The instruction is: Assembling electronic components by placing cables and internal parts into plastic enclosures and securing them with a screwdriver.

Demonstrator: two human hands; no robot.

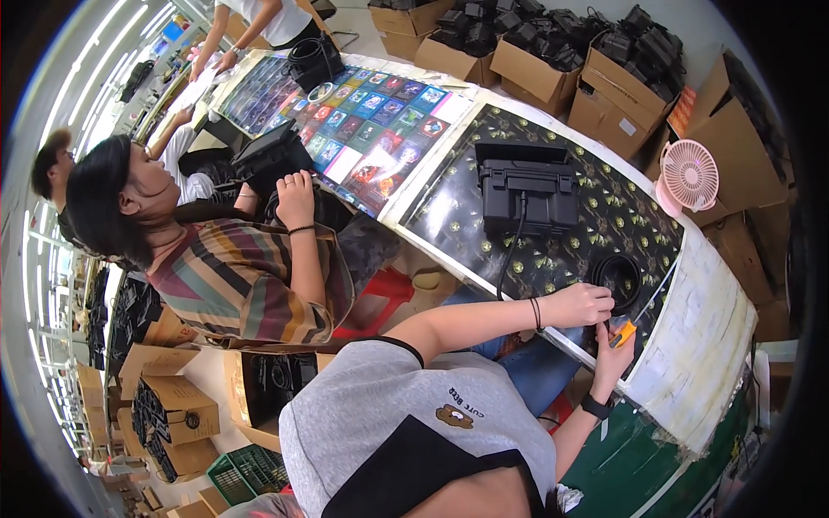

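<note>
Your left hand (580, 304) is closed around the black cable (511, 250) where it runs over the near edge of the bench (717, 328), just beside the cable coil (618, 276) lying on the dark patterned mat (596, 207). Your right hand (615, 350) grips a small orange-handled tool (623, 332) — a cutter or snips, too small to tell which — with its tip touching the cable next to your left fingers.

The cable leads back across the mat to the black box-shaped device (528, 192) standing near the middle of the bench. I'd judge the cable light and limp; it will sag and twist unless you pinch it close to the point you are working, as your left hand does now. The coil looks springy and may unwind if nudged. The device seems heavier and rigid, so a pull on the cable could drag or tip it — keep some slack.

A pink fan (688, 177) stands at the far right corner. Another person in a striped top (242, 276) sits at your left, one hand (295, 197) resting at the bench edge by the sheet of colourful cards (371, 121).
</note>
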